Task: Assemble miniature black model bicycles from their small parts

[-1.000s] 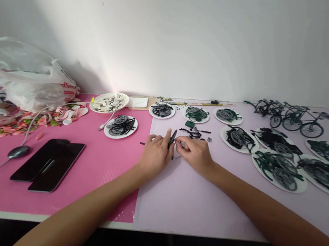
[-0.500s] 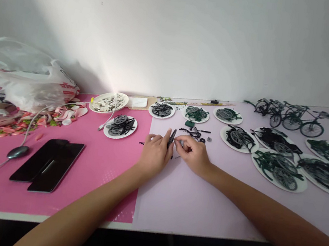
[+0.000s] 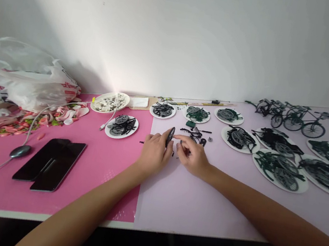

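Near the middle of the table my left hand (image 3: 154, 154) is closed on a small dark wheel-like part (image 3: 170, 136), held upright and seen nearly edge-on. My right hand (image 3: 192, 155) is just to its right, its index finger reaching the part and the other fingers curled. Whether anything small sits in those curled fingers is hidden. Just beyond the hands lie loose black pieces (image 3: 194, 134) and a small green block (image 3: 190, 124). A plate of grey and black parts (image 3: 121, 127) stands to the left of my hands.
Several plates of bicycle parts (image 3: 280, 170) stand on the right, with assembled toy bicycles (image 3: 298, 121) behind them. On the left are two phones (image 3: 49, 164), a cable puck (image 3: 20, 151), a plastic bag (image 3: 31, 82), pink petal-like pieces (image 3: 24, 126) and a bowl of white pieces (image 3: 110, 102).
My right index finger has straightened toward the dark part, where the fingertips were pinched before. The part has turned slightly in my left hand. The view has shifted slightly.
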### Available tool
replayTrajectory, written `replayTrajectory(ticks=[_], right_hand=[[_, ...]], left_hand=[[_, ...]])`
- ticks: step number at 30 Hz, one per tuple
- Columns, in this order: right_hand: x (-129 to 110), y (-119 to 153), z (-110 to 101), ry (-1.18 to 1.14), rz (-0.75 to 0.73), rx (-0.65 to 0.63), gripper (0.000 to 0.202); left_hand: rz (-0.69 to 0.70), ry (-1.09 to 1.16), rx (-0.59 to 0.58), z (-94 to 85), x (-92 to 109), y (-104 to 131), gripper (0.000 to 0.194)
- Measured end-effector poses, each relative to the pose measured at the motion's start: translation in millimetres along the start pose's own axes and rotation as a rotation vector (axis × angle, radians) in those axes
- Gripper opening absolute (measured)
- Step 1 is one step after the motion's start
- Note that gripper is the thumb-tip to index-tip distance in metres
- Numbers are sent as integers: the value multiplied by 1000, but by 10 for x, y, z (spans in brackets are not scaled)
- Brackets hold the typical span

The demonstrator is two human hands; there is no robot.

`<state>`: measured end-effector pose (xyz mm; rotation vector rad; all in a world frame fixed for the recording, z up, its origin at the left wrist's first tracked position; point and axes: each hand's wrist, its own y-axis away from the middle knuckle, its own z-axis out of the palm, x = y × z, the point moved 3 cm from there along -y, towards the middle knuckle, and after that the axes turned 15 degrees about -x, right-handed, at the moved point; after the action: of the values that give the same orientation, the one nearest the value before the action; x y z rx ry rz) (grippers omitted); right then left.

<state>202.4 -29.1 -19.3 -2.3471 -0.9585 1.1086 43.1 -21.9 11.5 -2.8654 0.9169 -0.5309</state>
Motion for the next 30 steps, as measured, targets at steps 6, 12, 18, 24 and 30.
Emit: replayTrajectory(ticks=[6,12,18,24,30], right_hand=[[-18,18,63,31,-98,-17,39],[-76,-11,-36,194,-99,131,30],[40,-9,-72,133,121,107,31],[90,14,-31,8,151,65,63],[111,-17,57,-150,172,-20,66]], left_hand=[[-72,235,47,-110,-128,-5,31],[-140,1001,79,-129,-359,-84,35],[-160,1565,-32,-50,-354,-110,39],[-134,1734,8,-28,-376,-102,29],[-119,1800,63,-34,-373,-83,28]])
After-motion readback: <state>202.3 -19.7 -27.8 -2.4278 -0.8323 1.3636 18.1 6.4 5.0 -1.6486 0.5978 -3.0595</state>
